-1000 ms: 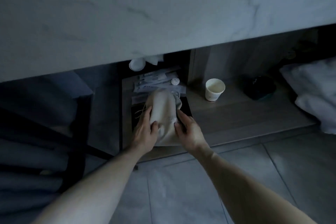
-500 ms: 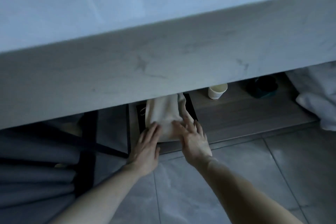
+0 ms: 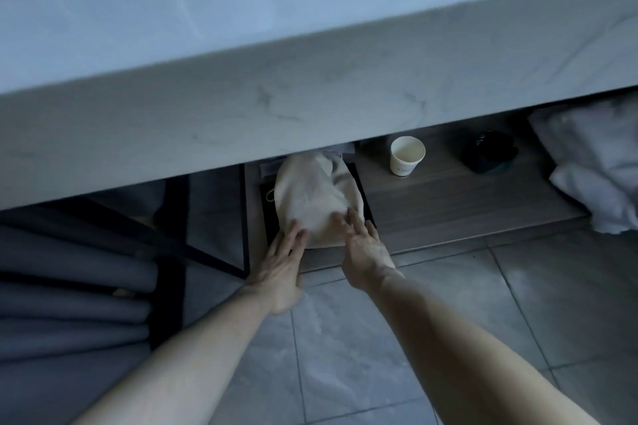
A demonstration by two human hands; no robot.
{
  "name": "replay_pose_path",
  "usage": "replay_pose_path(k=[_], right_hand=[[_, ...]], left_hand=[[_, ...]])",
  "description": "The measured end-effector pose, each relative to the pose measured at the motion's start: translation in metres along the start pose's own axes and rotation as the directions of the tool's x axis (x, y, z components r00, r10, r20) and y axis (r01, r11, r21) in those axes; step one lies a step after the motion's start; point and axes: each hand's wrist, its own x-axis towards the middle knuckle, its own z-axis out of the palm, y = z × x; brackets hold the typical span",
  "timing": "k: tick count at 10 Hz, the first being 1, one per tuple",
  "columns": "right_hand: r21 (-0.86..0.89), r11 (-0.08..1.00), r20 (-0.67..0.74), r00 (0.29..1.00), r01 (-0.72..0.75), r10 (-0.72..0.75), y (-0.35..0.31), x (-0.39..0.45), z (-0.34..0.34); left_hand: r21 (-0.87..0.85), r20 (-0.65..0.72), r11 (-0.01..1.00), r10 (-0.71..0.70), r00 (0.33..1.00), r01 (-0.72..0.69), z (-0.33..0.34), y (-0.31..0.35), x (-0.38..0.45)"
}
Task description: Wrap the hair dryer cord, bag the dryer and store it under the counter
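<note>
A cream cloth drawstring bag [image 3: 312, 195] lies on a dark tray on the low wooden shelf [image 3: 448, 207] beneath the marble counter [image 3: 310, 107]. The dryer itself is hidden inside the bag. My left hand [image 3: 281, 264] is flat and open, its fingertips at the bag's near left edge. My right hand [image 3: 362, 248] is open too, fingers spread, fingertips just touching the bag's near right side. Neither hand grips anything.
A white paper cup [image 3: 406, 155] stands on the shelf right of the bag, a dark object [image 3: 488, 152] beyond it. White towels [image 3: 593, 166] lie at the far right. Grey curtain folds [image 3: 69, 304] hang at the left. Grey tiled floor [image 3: 345, 338] lies below.
Both hands have let go of the bag and drawn back toward me, fingers opening. The view rose, so the counter's front now hides the back of the shelf.
</note>
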Motion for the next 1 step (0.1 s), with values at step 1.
replay_pose_path(k=[1], right_hand=[[-0.032, 0.999, 0.098, 0.995, -0.027, 0.030, 0.0044, -0.0313, -0.0037]], left_hand=[[0.077, 0.152, 0.997, -0.039, 0.988, 0.027, -0.0054, 0.0054, -0.0311]])
